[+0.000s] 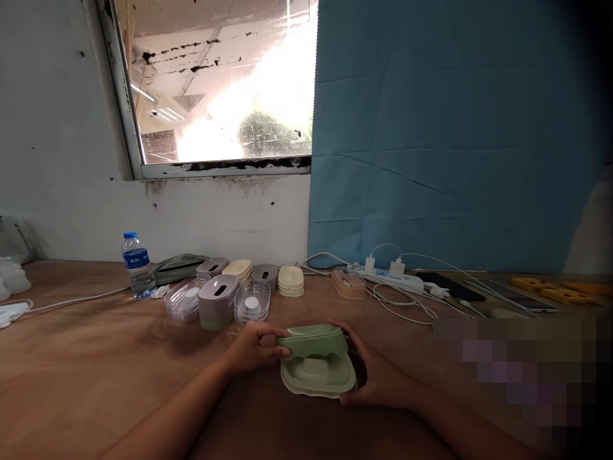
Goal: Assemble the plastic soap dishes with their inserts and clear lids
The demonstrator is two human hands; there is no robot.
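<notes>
Near the front middle of the table, my left hand (pixel 262 349) pinches the left end of a green plastic cover (pixel 312 342) between thumb and fingers. Below and partly behind that cover is a pale cream-green plastic tray (pixel 318 377) with a raised rim and a hollow middle. My right hand (pixel 376 374) wraps round the right side, its thumb at the tray's lower right corner and its fingers behind the cover's upper right. The two pieces overlap; whether they are joined I cannot tell.
Purple-grey slotted boxes (pixel 220 299), clear plastic trays (pixel 252 305) and stacked cream trays (pixel 290 281) stand behind my hands. A water bottle (pixel 137 265) is at left. Right of centre lie a peach piece (pixel 348 283), a power strip (pixel 395 278), cables and phones (pixel 450 287).
</notes>
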